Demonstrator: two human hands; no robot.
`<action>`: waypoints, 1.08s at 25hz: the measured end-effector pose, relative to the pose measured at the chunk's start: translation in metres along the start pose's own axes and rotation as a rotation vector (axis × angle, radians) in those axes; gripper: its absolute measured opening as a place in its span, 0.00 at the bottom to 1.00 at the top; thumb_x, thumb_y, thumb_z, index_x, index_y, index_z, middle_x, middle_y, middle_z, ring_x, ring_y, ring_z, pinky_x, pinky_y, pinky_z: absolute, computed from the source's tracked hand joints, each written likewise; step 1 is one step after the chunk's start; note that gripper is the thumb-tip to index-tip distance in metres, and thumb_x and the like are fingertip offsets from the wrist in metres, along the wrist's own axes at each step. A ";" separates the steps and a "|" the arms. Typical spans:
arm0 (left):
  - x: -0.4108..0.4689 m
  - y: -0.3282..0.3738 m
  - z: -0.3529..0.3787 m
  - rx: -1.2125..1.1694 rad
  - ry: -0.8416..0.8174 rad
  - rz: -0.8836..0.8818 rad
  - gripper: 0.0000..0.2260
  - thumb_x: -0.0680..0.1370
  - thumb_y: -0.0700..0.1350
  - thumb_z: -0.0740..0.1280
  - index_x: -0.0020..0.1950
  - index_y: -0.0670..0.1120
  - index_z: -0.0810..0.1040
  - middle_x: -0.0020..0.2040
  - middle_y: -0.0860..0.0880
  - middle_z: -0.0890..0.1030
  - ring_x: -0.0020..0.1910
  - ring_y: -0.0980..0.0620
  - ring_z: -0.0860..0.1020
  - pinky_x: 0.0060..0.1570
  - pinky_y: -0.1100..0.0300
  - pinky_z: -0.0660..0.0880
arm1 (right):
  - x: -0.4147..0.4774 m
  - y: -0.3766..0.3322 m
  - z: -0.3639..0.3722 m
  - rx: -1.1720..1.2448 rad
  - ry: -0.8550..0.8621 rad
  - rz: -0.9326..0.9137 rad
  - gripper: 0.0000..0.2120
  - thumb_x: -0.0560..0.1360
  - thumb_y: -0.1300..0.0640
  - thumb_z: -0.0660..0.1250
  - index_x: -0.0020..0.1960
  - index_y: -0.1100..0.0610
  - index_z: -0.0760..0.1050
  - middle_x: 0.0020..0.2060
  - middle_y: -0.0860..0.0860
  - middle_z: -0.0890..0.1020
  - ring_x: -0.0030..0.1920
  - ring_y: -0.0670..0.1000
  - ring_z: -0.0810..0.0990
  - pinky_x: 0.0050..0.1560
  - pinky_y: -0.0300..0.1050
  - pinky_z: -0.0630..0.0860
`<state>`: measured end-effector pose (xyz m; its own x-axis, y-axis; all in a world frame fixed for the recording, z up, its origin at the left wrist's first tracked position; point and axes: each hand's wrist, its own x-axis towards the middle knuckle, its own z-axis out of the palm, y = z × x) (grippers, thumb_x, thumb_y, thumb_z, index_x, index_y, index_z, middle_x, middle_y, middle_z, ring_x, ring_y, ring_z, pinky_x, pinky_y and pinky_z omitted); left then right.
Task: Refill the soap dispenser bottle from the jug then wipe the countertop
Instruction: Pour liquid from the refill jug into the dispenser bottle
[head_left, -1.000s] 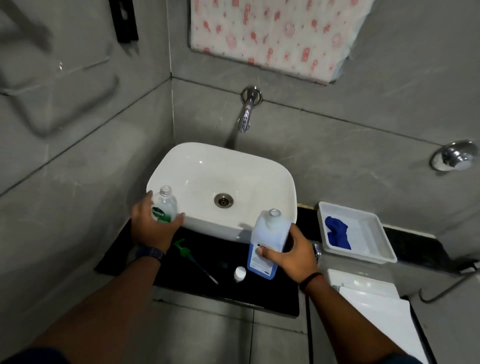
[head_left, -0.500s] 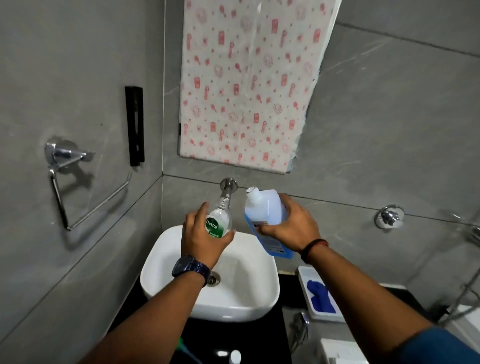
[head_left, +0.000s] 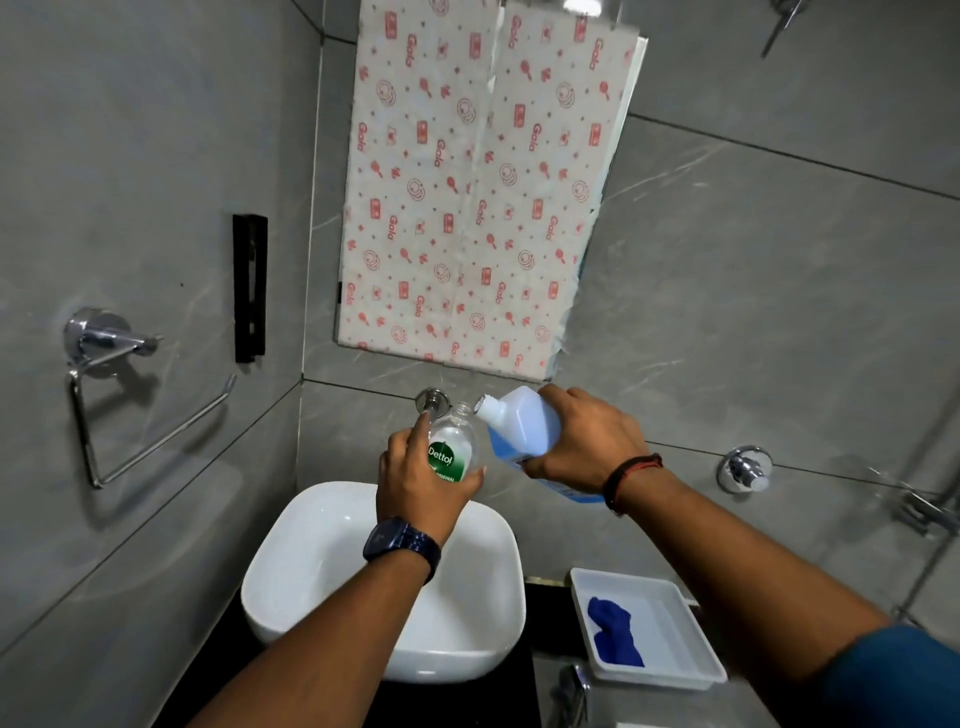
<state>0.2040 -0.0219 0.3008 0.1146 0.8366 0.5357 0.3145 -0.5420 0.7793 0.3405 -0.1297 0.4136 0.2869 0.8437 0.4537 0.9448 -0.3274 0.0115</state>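
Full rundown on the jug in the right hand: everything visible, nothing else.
The translucent white plastic jug has a squarish body and a short, uncapped round neck. Blue liquid fills its lower part, and a blue label is partly visible under the hand. The right hand grips its body from above, fingers wrapped over it. It is tilted steeply, neck pointing left and close to the open mouth of the clear Dettol soap bottle; contact cannot be told. No stream is visible. It is held in the air, above the white basin.
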 end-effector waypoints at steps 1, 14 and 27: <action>0.000 0.004 0.000 -0.001 0.003 -0.002 0.41 0.58 0.56 0.78 0.68 0.52 0.66 0.58 0.47 0.73 0.55 0.44 0.73 0.48 0.52 0.75 | 0.001 0.001 -0.002 -0.004 0.005 -0.002 0.34 0.57 0.37 0.73 0.59 0.45 0.67 0.47 0.48 0.77 0.46 0.54 0.77 0.38 0.44 0.68; 0.010 0.017 -0.007 0.014 0.008 0.012 0.40 0.58 0.57 0.78 0.66 0.56 0.66 0.57 0.49 0.73 0.53 0.45 0.73 0.44 0.53 0.76 | 0.023 0.001 -0.024 -0.127 -0.004 -0.053 0.32 0.57 0.38 0.72 0.58 0.45 0.67 0.44 0.48 0.76 0.41 0.51 0.73 0.37 0.44 0.72; 0.013 0.012 -0.009 0.036 0.019 0.032 0.39 0.57 0.57 0.78 0.64 0.58 0.64 0.56 0.48 0.74 0.52 0.45 0.74 0.41 0.56 0.73 | 0.032 -0.007 -0.030 -0.220 -0.055 -0.106 0.35 0.60 0.39 0.74 0.63 0.47 0.65 0.51 0.51 0.77 0.47 0.53 0.76 0.43 0.50 0.79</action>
<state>0.2009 -0.0185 0.3200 0.1074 0.8168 0.5669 0.3445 -0.5654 0.7494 0.3386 -0.1133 0.4544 0.2015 0.8983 0.3905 0.9148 -0.3150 0.2526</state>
